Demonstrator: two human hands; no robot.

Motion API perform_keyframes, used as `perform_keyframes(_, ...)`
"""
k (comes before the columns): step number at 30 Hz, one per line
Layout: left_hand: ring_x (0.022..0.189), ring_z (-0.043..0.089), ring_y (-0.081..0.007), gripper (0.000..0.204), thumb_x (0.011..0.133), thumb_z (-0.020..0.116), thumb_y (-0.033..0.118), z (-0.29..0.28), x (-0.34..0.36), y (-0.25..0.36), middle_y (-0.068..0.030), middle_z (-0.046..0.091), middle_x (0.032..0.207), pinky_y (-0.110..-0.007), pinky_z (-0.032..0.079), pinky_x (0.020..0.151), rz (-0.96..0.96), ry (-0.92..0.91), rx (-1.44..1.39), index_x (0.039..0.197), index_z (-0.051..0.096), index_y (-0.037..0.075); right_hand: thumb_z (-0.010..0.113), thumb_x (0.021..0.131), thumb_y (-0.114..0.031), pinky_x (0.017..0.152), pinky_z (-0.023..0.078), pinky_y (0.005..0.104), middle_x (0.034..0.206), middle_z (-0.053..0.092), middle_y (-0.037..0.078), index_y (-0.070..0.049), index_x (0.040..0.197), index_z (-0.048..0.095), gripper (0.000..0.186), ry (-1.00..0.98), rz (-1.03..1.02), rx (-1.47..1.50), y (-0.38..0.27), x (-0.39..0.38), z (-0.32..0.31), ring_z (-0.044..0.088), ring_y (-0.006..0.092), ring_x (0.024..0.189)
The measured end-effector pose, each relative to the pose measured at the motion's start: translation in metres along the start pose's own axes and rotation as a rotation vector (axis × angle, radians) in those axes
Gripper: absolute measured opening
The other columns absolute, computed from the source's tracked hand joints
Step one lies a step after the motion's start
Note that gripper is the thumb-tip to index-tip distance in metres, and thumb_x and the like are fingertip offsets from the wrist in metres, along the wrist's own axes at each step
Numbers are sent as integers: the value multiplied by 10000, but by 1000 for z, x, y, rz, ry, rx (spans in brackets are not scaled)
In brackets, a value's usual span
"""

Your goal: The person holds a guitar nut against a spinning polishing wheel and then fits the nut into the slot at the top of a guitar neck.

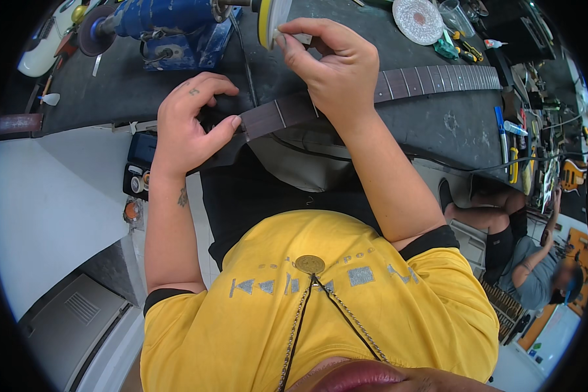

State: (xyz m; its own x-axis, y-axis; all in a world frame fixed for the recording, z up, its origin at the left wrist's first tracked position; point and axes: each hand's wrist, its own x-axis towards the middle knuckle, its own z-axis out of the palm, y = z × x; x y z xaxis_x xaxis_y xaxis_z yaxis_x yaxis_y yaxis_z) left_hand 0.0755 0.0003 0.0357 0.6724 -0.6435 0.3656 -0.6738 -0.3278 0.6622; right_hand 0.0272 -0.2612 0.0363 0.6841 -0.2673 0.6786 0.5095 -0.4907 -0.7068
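Observation:
My right hand (340, 68) is closed, thumb and forefinger pinched on a small pale piece (304, 39). Its fingertips are right at the yellow-and-white wheel (265, 25) of a blue bench grinder (166, 29); whether the piece touches the wheel I cannot tell. Across the bench lies a dark fretted guitar fretboard (431, 81), passing behind my right wrist. My left hand (197, 117) holds nothing, its fingers loosely curved and thumb apart. The left thumb tip is against or just beside the fretboard's left end.
A second, dark wheel (97, 31) is on the grinder's left. A cord (245, 59) runs down the dark bench (451, 127). Pens and a yellow cutter (513, 164) lie at the right edge, a round glass dish (417, 21) behind. Another person (536, 261) sits at the right.

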Motion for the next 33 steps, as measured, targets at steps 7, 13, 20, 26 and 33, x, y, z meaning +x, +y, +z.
perform_keyframes(7, 1016, 687, -264, 418, 791, 838, 226, 0, 0, 0, -122, 787, 1198, -355, 525, 863, -4, -1, 0, 1144, 771, 12, 870, 995, -3, 673, 507, 217, 918, 796, 3, 14, 1104, 867, 110, -20, -67, -27, 1, 0, -1, 678, 39, 766)
perform_keyframes(13, 1011, 685, -266, 420, 793, 836, 231, 0, 0, 0, -121, 787, 1195, -355, 522, 863, -6, -3, 2, 1143, 769, 11, 875, 1000, -13, 655, 486, 215, 900, 786, -5, 11, 1109, 866, 112, -9, -75, -14, 4, 0, 1, 658, 29, 749)
perform_keyframes(20, 1012, 686, -267, 425, 792, 835, 240, 0, 0, 0, -122, 786, 1192, -355, 520, 860, -6, -8, 0, 1143, 768, 10, 874, 1002, -16, 664, 499, 214, 905, 794, 1, 8, 1112, 869, 112, -18, -80, -31, 3, 0, 0, 677, 35, 759)
perform_keyframes(26, 1017, 687, -265, 423, 792, 830, 238, 0, 0, -1, -120, 786, 1194, -353, 519, 862, -6, -1, -5, 1143, 770, 10, 876, 1005, -24, 668, 507, 218, 912, 802, 6, 7, 1115, 870, 114, -11, -72, -37, 3, -1, 1, 688, 40, 763)
perform_keyframes(33, 960, 688, -267, 396, 775, 851, 216, 1, 1, -2, -102, 797, 1164, -360, 547, 840, 15, 27, -7, 1120, 783, 34, 879, 1007, -33, 678, 511, 218, 891, 795, 1, 4, 1114, 869, 114, -6, -60, -29, 4, 0, 2, 688, 39, 772)
